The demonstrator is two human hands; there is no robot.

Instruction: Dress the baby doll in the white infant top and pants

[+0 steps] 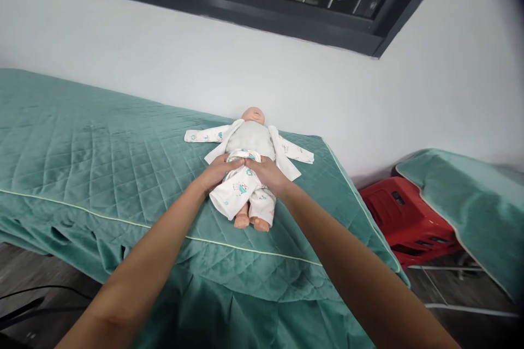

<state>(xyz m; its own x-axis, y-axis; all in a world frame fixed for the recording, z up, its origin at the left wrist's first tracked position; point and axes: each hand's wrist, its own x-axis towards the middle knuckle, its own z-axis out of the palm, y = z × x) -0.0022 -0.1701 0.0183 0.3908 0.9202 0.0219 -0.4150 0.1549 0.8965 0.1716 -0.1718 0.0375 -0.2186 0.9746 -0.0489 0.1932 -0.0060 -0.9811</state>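
Note:
A baby doll (pixel 254 115) lies on its back on the green quilted bed cover (pixel 123 163), head toward the wall and feet toward me. Its white printed jacket (pixel 295 151) hangs open with both sleeves spread, over a pale grey torso (pixel 250 139). White printed trousers (pixel 241 188) cover its legs down to the bare feet. My left hand (pixel 219 170) grips the left side of the trouser waist, and my right hand (pixel 266 172) grips the right side. Both thumbs meet near the middle of the waistband; the other fingers are mostly hidden.
Behind the bed stands a white wall (pixel 164 60) with a dark-framed barred window (pixel 266 5). Right of the bed are a red plastic chair (pixel 405 218) and another green-covered surface (pixel 475 196). Black cables (pixel 45 288) lie at the lower left.

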